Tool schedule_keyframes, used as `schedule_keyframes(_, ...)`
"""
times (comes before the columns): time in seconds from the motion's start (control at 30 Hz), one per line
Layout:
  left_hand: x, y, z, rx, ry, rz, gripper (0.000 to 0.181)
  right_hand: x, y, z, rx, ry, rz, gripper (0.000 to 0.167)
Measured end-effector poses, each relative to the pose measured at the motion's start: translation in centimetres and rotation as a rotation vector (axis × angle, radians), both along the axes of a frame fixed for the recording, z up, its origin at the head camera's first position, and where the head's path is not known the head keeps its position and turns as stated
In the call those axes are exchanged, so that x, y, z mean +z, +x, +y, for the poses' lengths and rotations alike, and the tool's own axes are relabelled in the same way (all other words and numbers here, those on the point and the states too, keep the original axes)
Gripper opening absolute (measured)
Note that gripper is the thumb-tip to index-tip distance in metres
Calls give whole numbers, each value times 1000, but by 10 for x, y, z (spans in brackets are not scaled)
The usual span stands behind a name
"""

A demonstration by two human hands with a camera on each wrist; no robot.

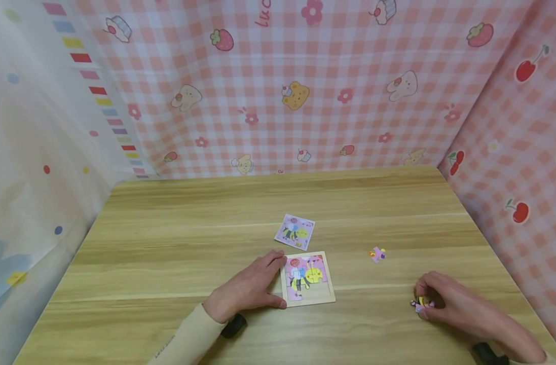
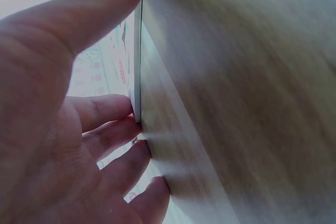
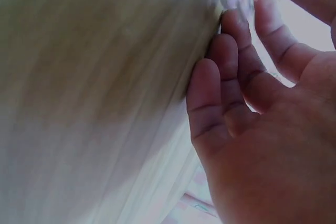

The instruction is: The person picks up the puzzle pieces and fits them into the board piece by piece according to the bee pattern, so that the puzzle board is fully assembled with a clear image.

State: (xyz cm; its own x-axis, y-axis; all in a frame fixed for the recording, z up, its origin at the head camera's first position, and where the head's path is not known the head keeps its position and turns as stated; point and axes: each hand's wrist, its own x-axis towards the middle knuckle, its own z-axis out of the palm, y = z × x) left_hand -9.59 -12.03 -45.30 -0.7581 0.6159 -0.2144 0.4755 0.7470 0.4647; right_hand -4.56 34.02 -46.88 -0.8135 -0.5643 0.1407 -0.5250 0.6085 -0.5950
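Note:
My left hand (image 1: 252, 284) lies along the left side of a square wooden puzzle board (image 1: 330, 284), its thumb near the lower corner and its fingers at the upper one. In the left wrist view, the fairly straight fingers (image 2: 123, 163) touch the board's thin edge (image 2: 137, 66) and the tabletop. A partly filled bee picture shows inside the board, with bare wood at its lower right. To the right, my right hand (image 1: 460, 306) pinches a colourful jigsaw piece (image 1: 419, 306) between thumb and fingers, low over the table. The fingers partly hide that piece, blurred in the right wrist view.
Behind the board lies a square picture card (image 1: 296, 232) with the same bee. Another pink jigsaw piece (image 1: 376, 254) is on the wooden table (image 1: 191, 228) between the board and my right hand. Patterned cloth (image 1: 268, 66) hangs behind the table and at its sides.

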Motion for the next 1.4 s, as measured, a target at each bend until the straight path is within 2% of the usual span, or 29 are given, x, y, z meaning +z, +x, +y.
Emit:
schedule_keyframes(0.2,0,1,-1,-6,-11,-2,97,6,-4,-8,-14,-38,-114,30)
schedule_keyframes(0.4,0,0,1,-7,-23,0,97,14,-9,-15,-69,-5,-161,20)
schedule_keyframes(0.7,2,-1,2,-8,-28,4,97,23,-18,-39,-72,-7,-103,21)
schedule_keyframes(1.03,1,0,2,-2,-43,2,97,31,-28,-68,-33,-29,-66,18)
schedule_keyframes(1.27,0,0,1,-1,-47,1,97,32,-33,-87,-15,-40,-118,13)
schedule_keyframes(1.4,-2,0,-1,4,-45,-3,97,32,-35,-99,-6,-62,-103,15)
